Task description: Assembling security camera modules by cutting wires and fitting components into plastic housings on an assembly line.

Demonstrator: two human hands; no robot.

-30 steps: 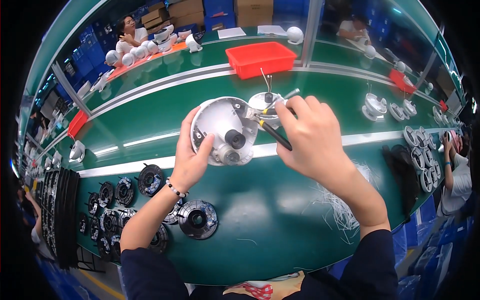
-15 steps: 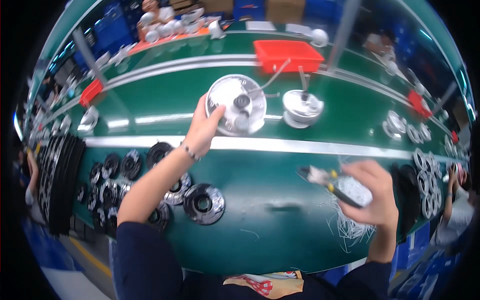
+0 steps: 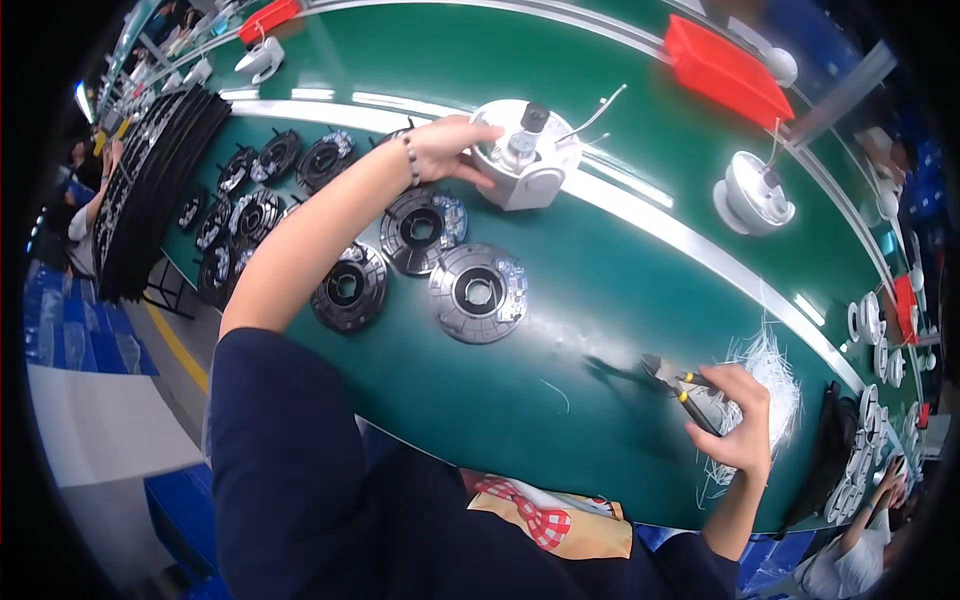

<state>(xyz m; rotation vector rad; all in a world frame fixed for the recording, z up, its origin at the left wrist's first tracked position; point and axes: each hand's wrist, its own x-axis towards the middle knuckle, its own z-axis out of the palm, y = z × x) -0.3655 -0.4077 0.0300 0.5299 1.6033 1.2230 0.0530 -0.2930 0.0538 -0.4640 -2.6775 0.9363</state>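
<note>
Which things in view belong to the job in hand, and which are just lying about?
In use:
white housing, in the left hand
pliers, in the right hand

Apparently just lying about:
black discs
white strips
red bin

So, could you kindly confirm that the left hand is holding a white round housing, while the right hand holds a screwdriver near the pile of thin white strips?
Not quite: the head view shows the right hand holding diagonal cutting pliers, not a screwdriver, near the pile of thin white strips. The left hand is holding a white round housing.
</note>
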